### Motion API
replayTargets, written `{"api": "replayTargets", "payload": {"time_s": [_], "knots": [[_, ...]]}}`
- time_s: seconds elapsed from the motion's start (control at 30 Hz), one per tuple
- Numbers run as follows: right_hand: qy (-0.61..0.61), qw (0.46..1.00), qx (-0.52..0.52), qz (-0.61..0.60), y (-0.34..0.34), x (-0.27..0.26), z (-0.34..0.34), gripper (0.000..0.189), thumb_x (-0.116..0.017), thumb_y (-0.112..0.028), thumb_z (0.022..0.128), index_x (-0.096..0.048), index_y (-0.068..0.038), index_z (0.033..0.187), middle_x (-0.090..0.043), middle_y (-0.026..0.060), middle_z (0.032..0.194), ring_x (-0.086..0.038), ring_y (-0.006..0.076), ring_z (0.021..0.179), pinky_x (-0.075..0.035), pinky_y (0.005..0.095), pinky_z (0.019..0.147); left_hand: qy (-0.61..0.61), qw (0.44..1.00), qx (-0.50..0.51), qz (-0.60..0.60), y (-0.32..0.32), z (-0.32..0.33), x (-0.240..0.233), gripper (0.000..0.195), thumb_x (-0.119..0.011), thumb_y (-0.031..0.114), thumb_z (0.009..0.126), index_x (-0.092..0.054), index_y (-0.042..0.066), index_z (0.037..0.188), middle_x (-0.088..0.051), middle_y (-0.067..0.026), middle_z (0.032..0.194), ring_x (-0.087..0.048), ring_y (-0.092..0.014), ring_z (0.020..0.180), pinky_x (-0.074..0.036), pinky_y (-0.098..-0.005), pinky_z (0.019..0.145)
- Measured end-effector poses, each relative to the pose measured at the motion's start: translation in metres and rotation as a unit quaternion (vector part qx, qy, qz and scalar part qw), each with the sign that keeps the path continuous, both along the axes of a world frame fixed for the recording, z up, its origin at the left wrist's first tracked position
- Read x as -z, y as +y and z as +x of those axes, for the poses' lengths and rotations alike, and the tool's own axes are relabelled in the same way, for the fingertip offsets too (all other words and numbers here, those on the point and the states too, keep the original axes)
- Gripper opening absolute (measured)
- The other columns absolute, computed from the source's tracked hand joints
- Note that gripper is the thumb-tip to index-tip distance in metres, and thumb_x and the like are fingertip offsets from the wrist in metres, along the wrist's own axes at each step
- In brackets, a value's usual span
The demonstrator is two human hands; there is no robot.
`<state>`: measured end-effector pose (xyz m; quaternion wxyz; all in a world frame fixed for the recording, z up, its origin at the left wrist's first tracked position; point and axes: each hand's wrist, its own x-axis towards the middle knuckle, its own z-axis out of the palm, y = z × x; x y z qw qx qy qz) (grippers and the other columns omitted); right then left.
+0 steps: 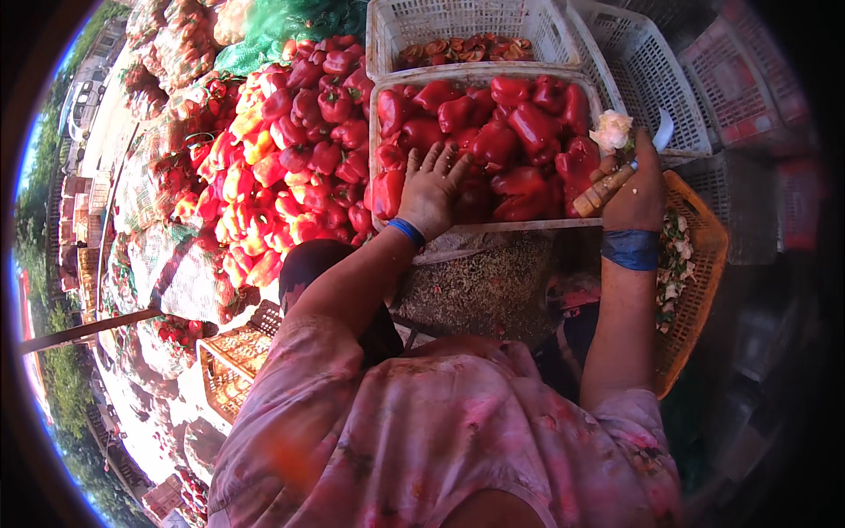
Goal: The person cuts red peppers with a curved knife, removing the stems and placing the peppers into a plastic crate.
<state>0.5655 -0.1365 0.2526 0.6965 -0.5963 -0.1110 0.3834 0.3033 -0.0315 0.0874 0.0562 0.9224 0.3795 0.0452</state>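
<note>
Red bell peppers (498, 142) fill a pale plastic crate (502, 226) in front of me. My left hand (432, 188) lies with spread fingers on the peppers near the crate's left front corner, holding none of them. At the crate's right side, my right hand (634, 188) is closed around a knife with a wooden handle (604, 189) and a curved blade (664, 129). A pale pepper core (612, 129) with seeds sits at the fingertips of that hand. To the left lies a large heap of red peppers (290, 145).
Behind the full crate stands a white crate (475, 18) with cut red pieces. An empty-looking white crate (643, 79) is at the back right. An orange basket (706, 264) holds pepper cores (675, 270). Net sacks (175, 270) and a yellow crate (228, 373) stand left.
</note>
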Motion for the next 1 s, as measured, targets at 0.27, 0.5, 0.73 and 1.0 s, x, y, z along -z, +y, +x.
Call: {"api": "replayTargets", "payload": {"time_s": [0.27, 0.5, 0.73, 1.0], "knots": [[-0.374, 0.892, 0.117, -0.226, -0.122, -0.018, 0.042, 0.034, -0.045, -0.022, 0.106, -0.059, -0.007, 0.133, -0.062, 0.0068, 0.096, -0.060, 0.0136, 0.078, -0.053, 0.0303, 0.066, -0.059, 0.950, -0.300, -0.064, 0.051, -0.044, 0.029, 0.067, -0.053, 0.048, 0.097, -0.037, 0.017, 0.155, -0.034, -0.0177, 0.160, -0.031, -0.038, 0.148, -0.020, -0.0598, 0.120], [-0.070, 0.940, -0.211, -0.259, -0.336, 0.118, 0.227, 0.035, -0.047, -0.022, 0.104, -0.059, -0.012, 0.136, -0.066, 0.0177, 0.122, -0.067, 0.0270, 0.104, -0.055, 0.0400, 0.082, -0.064, 0.950, -0.306, -0.015, 0.025, -0.024, 0.015, 0.070, -0.053, 0.047, 0.095, -0.037, 0.013, 0.154, -0.030, -0.0257, 0.159, -0.027, -0.045, 0.147, -0.019, -0.0633, 0.119], [-0.506, 0.398, -0.328, -0.692, -0.259, 0.134, 0.182, 0.045, -0.051, -0.035, 0.099, -0.055, -0.012, 0.138, -0.061, 0.0172, 0.134, -0.064, 0.0307, 0.115, -0.053, 0.0394, 0.092, -0.129, 0.867, -0.384, -0.289, 0.091, -0.054, -0.079, 0.071, -0.067, 0.055, 0.084, -0.057, 0.007, 0.135, -0.053, -0.0228, 0.143, -0.051, -0.040, 0.132, -0.039, -0.0527, 0.110], [-0.638, 0.638, -0.247, -0.354, -0.159, 0.058, 0.180, 0.049, -0.052, -0.006, 0.097, -0.047, -0.009, 0.146, -0.058, 0.0150, 0.136, -0.061, 0.0265, 0.121, -0.051, 0.0382, 0.100, -0.372, 0.787, -0.474, -0.134, 0.101, -0.282, -0.100, 0.066, -0.074, 0.047, 0.082, -0.064, -0.001, 0.126, -0.072, -0.0180, 0.116, -0.068, -0.029, 0.109, -0.052, -0.0347, 0.094]]}}
